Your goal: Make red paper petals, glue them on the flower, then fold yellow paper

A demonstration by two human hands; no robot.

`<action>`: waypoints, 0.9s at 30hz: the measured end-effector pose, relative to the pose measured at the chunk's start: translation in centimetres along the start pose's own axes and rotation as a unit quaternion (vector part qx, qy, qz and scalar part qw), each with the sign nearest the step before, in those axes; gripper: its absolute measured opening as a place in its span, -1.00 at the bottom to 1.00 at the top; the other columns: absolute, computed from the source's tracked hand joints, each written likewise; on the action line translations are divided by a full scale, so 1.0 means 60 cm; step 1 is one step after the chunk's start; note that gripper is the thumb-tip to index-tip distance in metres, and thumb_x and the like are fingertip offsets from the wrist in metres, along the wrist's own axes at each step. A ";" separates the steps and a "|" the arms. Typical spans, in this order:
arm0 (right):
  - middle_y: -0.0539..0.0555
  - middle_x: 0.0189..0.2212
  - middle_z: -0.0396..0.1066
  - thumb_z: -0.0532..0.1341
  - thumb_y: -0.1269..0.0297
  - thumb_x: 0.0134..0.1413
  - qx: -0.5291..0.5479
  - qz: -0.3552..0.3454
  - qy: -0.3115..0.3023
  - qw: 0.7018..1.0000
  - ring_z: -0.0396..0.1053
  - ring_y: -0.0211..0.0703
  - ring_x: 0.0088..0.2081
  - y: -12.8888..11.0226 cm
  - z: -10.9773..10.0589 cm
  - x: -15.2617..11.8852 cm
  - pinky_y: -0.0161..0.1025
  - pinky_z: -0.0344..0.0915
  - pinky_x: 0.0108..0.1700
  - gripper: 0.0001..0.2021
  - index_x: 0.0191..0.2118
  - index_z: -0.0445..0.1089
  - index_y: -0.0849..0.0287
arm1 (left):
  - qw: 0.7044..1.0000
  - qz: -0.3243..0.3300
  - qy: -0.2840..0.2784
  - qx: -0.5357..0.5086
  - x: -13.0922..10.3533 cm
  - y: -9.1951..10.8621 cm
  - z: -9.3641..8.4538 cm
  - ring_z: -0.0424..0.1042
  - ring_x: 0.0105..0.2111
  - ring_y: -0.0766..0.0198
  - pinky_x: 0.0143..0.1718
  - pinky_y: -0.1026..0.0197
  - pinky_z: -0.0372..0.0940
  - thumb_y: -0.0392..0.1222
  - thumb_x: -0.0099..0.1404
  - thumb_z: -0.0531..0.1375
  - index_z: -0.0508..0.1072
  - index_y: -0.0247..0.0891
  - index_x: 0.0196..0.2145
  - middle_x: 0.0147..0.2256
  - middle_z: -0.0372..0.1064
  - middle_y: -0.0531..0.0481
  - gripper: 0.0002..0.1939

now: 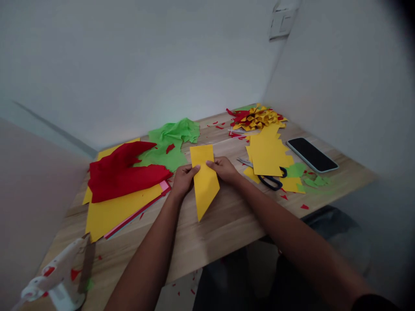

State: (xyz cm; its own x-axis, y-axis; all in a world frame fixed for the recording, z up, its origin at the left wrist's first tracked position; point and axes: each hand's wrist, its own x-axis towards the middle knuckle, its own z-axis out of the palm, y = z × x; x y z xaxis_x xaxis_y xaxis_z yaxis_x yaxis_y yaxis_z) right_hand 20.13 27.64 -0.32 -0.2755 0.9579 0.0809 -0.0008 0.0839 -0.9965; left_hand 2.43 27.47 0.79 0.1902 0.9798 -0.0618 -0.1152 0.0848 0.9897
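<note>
A piece of yellow paper (205,190) with a slanted, pointed lower end is held up over the middle of the table. My left hand (184,178) pinches its left edge, thumb on the front face. On the opposite edge, my right hand (224,168) grips it the same way, fingers behind the sheet. To the right lie more cut yellow paper pieces (266,153), partly covering scissors (271,183) with dark handles. Red crepe paper (126,175) and green crepe paper (171,142) lie crumpled left of my hands.
A white glue gun (61,268) stands at the front left. Yellow sheets (113,211) lie beneath the red paper. A phone (311,154) rests at the right, near a heap of folded yellow pieces (261,116). Small red scraps dot the wooden table (207,248); walls border it.
</note>
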 end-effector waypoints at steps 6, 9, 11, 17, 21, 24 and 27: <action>0.04 -0.51 0.42 0.24 -0.18 -0.03 -0.003 -0.012 -0.007 1.000 0.42 -0.10 -0.37 -0.009 0.001 -0.005 -0.26 0.34 -0.35 -0.55 -0.47 0.38 0.19 | 1.000 0.017 0.002 0.013 0.001 0.003 0.000 0.52 -0.47 0.12 -0.40 0.13 0.38 0.18 -0.01 0.41 0.60 -0.29 -0.34 -0.44 0.56 -0.08 -0.54; 0.01 -0.52 0.33 0.12 -0.17 0.07 -0.013 -0.030 0.043 0.999 0.32 -0.19 -0.44 -0.011 -0.001 -0.004 -0.30 0.24 -0.42 -0.56 -0.46 0.30 0.16 | 0.999 0.009 -0.026 0.031 -0.001 0.002 0.001 0.50 -0.48 0.10 -0.43 0.14 0.36 0.11 -0.08 0.46 0.60 -0.30 -0.43 -0.49 0.53 -0.07 -0.59; -0.02 -0.54 0.27 0.11 -0.15 0.09 -0.023 -0.036 0.046 0.998 0.25 -0.22 -0.47 -0.011 -0.003 -0.004 -0.31 0.19 -0.44 -0.58 -0.48 0.27 0.15 | 0.999 0.018 -0.028 0.038 -0.001 0.002 0.001 0.49 -0.47 0.12 -0.43 0.16 0.35 0.11 -0.07 0.45 0.60 -0.29 -0.41 -0.47 0.53 -0.07 -0.59; -0.04 -0.56 0.23 0.13 -0.07 0.08 -0.058 -0.053 0.013 0.997 0.19 -0.24 -0.47 -0.010 0.001 -0.005 -0.32 0.16 -0.41 -0.61 -0.52 0.30 0.17 | 0.994 0.072 0.033 0.070 0.009 -0.003 -0.007 0.43 -0.46 0.25 -0.41 0.27 0.29 0.11 0.10 0.35 0.58 -0.27 -0.42 -0.47 0.51 0.01 -0.66; -0.04 -0.54 0.20 0.11 -0.01 0.11 -0.084 -0.068 0.060 0.992 0.16 -0.25 -0.44 -0.010 0.002 -0.003 -0.32 0.10 -0.40 -0.65 -0.51 0.26 0.16 | 0.989 0.094 0.067 0.090 0.010 -0.006 -0.006 0.37 -0.52 0.30 -0.47 0.30 0.23 0.01 0.08 0.37 0.55 -0.26 -0.51 -0.54 0.46 0.06 -0.73; -0.04 -0.55 0.17 0.10 0.00 0.11 -0.096 -0.067 0.080 0.990 0.14 -0.25 -0.45 -0.010 0.001 -0.002 -0.32 0.07 -0.41 -0.65 -0.53 0.24 0.16 | 0.988 0.101 0.079 0.090 0.009 -0.005 -0.003 0.37 -0.52 0.31 -0.46 0.30 0.24 -0.01 0.08 0.37 0.53 -0.26 -0.52 -0.53 0.47 0.05 -0.74; -0.05 -0.57 0.14 0.09 -0.01 0.10 -0.096 -0.061 0.085 0.990 0.13 -0.25 -0.47 -0.011 0.000 -0.002 -0.32 0.05 -0.44 -0.64 -0.54 0.23 0.15 | 0.991 0.092 0.059 0.082 0.007 -0.005 -0.001 0.37 -0.54 0.30 -0.47 0.30 0.25 0.01 0.04 0.40 0.51 -0.26 -0.51 -0.54 0.46 0.04 -0.72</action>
State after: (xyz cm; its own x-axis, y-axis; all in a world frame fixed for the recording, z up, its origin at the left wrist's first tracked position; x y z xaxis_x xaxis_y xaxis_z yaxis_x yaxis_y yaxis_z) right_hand 20.19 27.45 0.34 -0.1184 0.9685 0.2189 0.1640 0.2365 -0.9577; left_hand 2.48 27.83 0.45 0.0652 0.9909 0.1174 0.0242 -0.1191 0.9926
